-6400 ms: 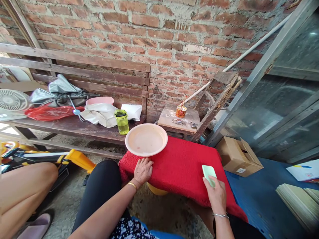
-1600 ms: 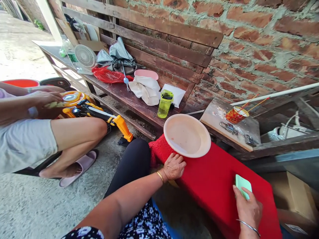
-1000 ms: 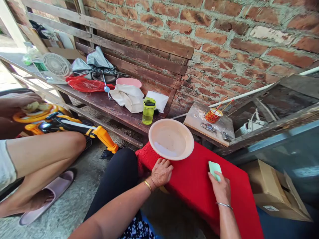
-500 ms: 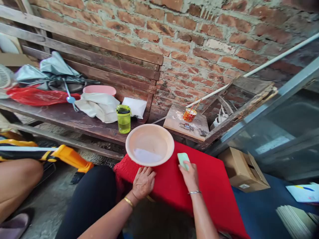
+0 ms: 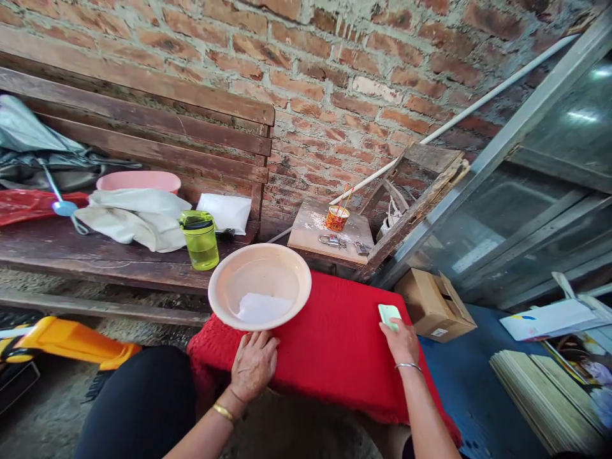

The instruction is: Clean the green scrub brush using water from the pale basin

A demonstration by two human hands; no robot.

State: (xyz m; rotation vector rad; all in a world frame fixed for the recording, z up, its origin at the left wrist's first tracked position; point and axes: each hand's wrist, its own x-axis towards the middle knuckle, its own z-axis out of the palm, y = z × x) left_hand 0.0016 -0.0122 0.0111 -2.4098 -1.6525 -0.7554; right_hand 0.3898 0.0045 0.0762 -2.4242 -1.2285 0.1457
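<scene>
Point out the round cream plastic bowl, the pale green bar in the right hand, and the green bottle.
Round cream plastic bowl (image 5: 287,264): head view, far rim.
Pale green bar (image 5: 387,313): head view, exposed top end.
Translucent green bottle (image 5: 203,250): head view, body.

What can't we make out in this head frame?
- Green object: lower part covered by the right hand; what it is stays unclear.
- Umbrella: cut off by the left edge.
- Support under the red cloth: draped, hidden.
- Padlock: too small for detail.
</scene>
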